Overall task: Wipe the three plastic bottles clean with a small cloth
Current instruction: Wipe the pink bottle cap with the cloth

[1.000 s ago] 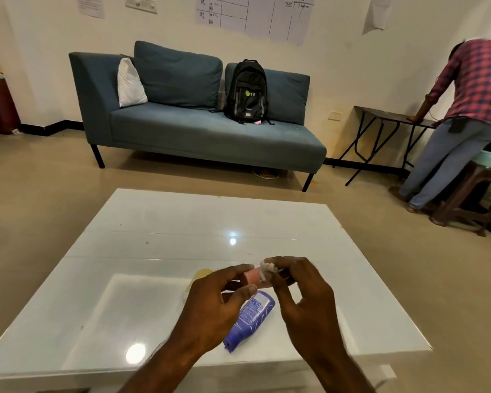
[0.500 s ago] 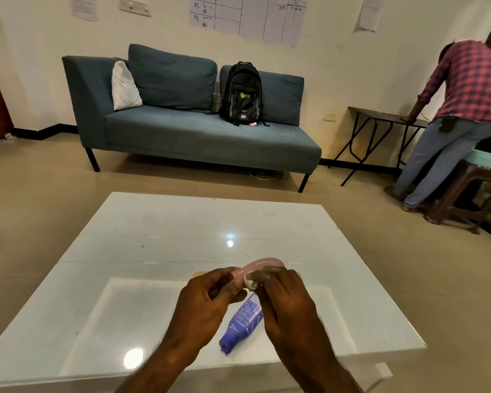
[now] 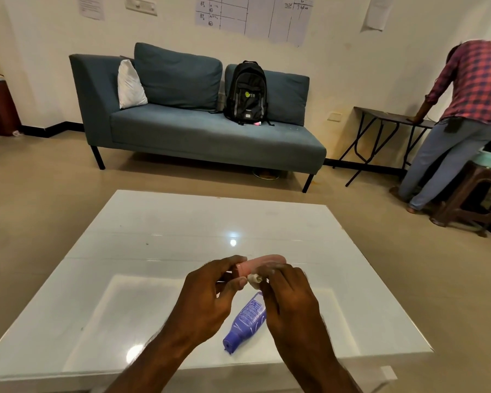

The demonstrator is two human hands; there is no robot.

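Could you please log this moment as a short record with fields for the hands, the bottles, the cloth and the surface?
left hand: holds the pink bottle above the table
right hand: presses the small white cloth against the pink bottle
purple bottle: lies on its side on the table, below the hands
third bottle: not visible
surface: glossy white table
background: blue sofa with a black backpack

pink bottle (image 3: pixel 262 263) rotated, far end now past right hand (image 3: pixel 288 303); cloth (image 3: pixel 254 279) slid toward its near end.
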